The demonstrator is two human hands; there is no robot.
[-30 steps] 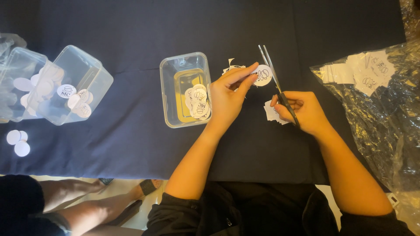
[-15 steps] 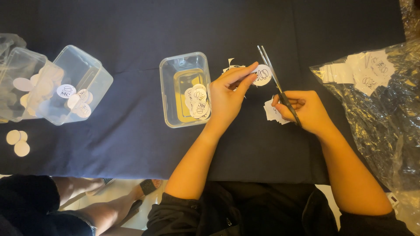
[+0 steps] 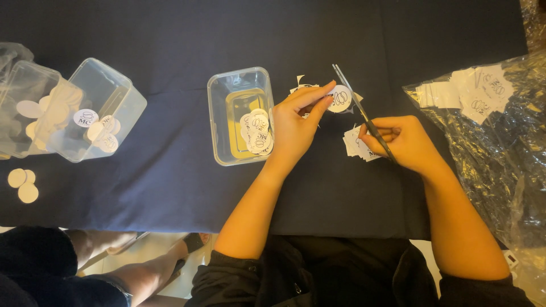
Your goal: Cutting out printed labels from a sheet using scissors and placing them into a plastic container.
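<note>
1. Centre frame, the left hand (image 3: 293, 122) pinches a small round white paper disc with a dark printed emblem (image 3: 340, 98).
2. The right hand (image 3: 406, 142) grips slim metal scissors (image 3: 361, 111), blades beside the disc's edge.
3. A clear rectangular plastic tub (image 3: 219, 122) lies just left; dark cloth above is bare.

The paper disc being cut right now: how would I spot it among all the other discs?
Start at the dark tablecloth and find the clear tub at its middle. Just right of it, the left hand pinches one white round disc against the scissors held by the right hand. It alone is held in fingers; the others lie in tubs or loose.
</note>
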